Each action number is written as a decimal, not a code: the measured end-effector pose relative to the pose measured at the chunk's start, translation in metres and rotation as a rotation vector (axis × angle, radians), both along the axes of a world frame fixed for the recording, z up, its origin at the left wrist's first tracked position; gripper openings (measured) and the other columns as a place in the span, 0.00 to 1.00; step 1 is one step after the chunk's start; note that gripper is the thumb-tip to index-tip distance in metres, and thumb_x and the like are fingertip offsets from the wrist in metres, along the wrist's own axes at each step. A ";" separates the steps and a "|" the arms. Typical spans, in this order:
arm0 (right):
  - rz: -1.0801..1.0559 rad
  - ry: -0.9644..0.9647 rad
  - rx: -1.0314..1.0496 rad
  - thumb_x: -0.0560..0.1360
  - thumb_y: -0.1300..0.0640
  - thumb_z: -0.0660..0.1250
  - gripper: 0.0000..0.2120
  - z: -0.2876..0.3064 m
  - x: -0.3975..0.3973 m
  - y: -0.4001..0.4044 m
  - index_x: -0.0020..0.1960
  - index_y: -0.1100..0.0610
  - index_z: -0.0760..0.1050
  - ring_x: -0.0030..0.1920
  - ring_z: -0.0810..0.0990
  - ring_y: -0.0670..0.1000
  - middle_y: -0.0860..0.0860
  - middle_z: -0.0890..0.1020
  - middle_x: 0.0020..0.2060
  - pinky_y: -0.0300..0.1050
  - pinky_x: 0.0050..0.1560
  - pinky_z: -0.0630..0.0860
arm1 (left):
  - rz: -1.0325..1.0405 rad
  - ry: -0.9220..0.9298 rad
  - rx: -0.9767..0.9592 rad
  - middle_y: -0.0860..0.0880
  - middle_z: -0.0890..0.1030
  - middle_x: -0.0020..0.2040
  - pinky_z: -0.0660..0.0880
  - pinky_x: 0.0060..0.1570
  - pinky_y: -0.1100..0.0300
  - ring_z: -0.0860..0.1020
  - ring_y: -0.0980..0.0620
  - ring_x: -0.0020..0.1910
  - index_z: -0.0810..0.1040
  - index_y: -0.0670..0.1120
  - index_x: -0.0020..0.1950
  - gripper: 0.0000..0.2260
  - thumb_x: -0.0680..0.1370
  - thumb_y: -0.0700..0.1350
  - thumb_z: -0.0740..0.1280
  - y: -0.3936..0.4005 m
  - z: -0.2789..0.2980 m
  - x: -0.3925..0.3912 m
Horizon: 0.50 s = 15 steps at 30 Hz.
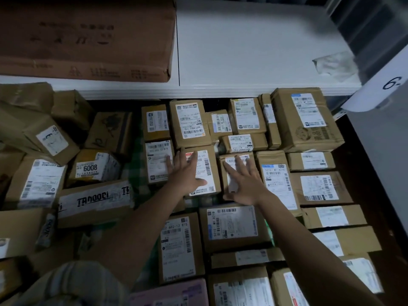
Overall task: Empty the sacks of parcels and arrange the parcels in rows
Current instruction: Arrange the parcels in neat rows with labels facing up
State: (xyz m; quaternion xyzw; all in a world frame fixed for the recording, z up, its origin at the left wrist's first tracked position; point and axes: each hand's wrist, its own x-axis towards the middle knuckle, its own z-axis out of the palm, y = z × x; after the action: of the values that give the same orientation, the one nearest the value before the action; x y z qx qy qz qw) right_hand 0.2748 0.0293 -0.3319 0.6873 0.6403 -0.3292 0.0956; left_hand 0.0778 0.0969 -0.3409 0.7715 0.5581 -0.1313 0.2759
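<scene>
Many brown cardboard parcels with white shipping labels lie on the floor. On the right they sit side by side in rows, for example a large parcel at the back right. My left hand lies flat with fingers spread on a labelled parcel in the middle. My right hand rests flat on the neighbouring parcel, covering much of its label. Neither hand grips anything. On the left, parcels lie in a loose heap, among them a long box with printed white tape. No sack is clearly visible.
A white shelf board runs across the back above the parcels, with a big brown carton on its left part. A white upright panel stands at the right. A green checked cloth shows between heap and rows.
</scene>
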 end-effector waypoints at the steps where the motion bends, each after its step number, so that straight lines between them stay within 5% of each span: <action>1: 0.035 -0.017 0.002 0.73 0.42 0.69 0.48 -0.001 0.000 0.001 0.79 0.42 0.38 0.73 0.25 0.60 0.50 0.31 0.76 0.59 0.75 0.36 | 0.007 0.005 0.000 0.40 0.34 0.77 0.33 0.72 0.42 0.35 0.42 0.76 0.38 0.51 0.79 0.44 0.76 0.61 0.65 0.000 -0.001 0.001; 15: 0.109 -0.012 -0.003 0.75 0.44 0.69 0.47 0.000 0.005 0.020 0.79 0.46 0.38 0.74 0.27 0.60 0.53 0.31 0.76 0.60 0.74 0.34 | 0.007 0.076 -0.001 0.37 0.35 0.77 0.35 0.73 0.45 0.37 0.40 0.77 0.38 0.49 0.79 0.45 0.76 0.58 0.68 0.001 0.004 0.011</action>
State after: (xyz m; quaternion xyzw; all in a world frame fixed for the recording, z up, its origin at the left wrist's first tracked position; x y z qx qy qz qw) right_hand 0.2798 0.0495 -0.3324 0.6531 0.6758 -0.3206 0.1184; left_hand 0.0889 0.0982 -0.3370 0.7640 0.5707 -0.1599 0.2551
